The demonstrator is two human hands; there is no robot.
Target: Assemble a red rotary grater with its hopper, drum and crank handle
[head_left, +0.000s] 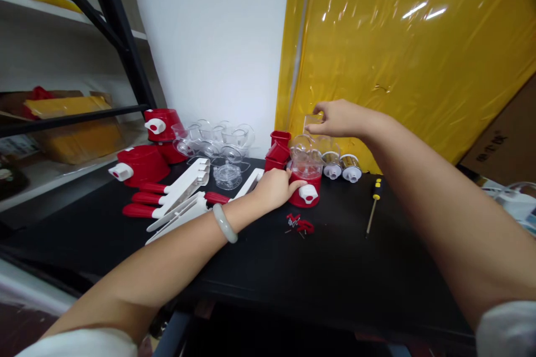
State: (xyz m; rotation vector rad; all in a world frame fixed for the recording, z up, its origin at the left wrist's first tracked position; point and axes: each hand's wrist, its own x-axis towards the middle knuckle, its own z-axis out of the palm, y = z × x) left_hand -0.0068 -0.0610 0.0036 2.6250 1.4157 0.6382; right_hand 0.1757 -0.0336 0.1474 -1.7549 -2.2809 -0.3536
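A red rotary grater base [296, 199] with a white knob stands on the black table. My left hand [274, 188], a pale bangle on its wrist, is closed against the left side of this base. A clear plastic grater housing [307, 152] sits on top of the base. Above it, my right hand [333, 117] pinches the upright clear top of the housing between thumb and fingers. Just in front of the base lie small red clips [306, 227] and several screws [292, 222].
Metal drum graters [350, 168] and a yellow-black screwdriver [372, 207] lie right. Red hoppers [278, 150] stand behind my left hand. Leftward are white arms with red handles [140, 210], clear housings [213, 140] and more red bases [144, 166]. A shelf frame [121, 28] borders the left.
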